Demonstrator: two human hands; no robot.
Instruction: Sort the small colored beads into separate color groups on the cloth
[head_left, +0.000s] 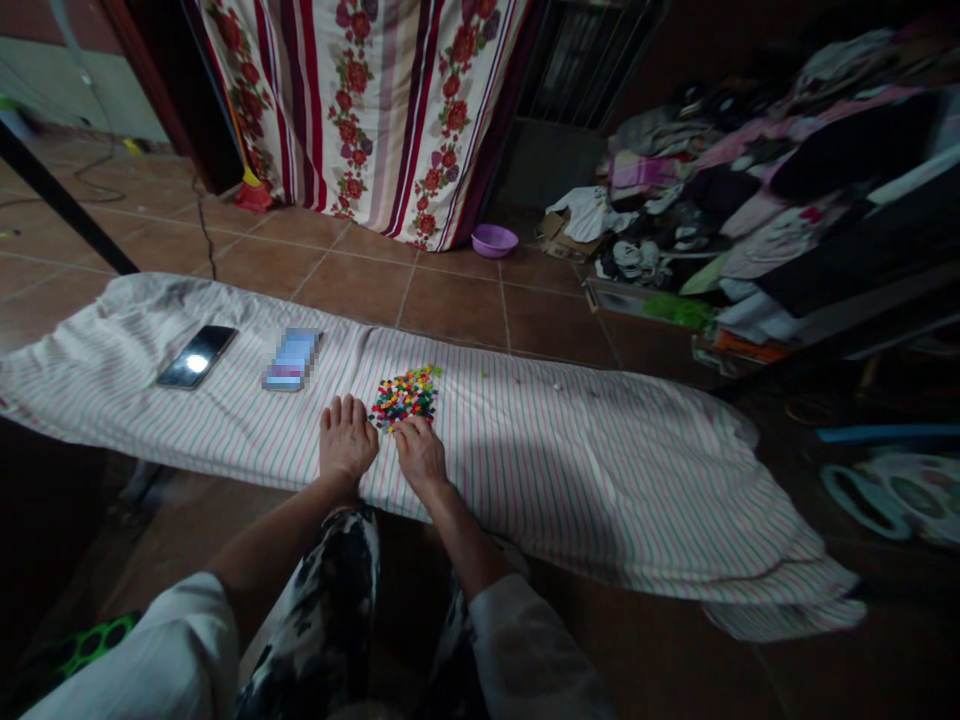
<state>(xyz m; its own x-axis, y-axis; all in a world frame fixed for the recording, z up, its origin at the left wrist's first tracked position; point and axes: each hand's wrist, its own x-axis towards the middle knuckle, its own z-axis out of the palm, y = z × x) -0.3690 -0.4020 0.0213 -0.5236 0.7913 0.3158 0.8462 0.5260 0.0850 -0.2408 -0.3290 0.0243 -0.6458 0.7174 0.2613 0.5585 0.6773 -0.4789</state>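
Observation:
A small heap of many-coloured beads [406, 396] lies on a striped white cloth [570, 470] spread over the tiled floor. My left hand [346, 443] rests flat on the cloth just left of the heap, fingers stretched out and holding nothing. My right hand [420, 455] is at the heap's near edge, its fingertips bent together against the beads. What they pinch is too small to make out. A few loose beads [517, 380] lie farther right on the cloth.
Two phones lie on the cloth at left, a dark one [196, 356] and one with a lit screen [292, 359]. A flowered curtain [375, 110] hangs behind, with a purple bowl [494, 240] beside it. Piled clothes [750, 190] fill the right.

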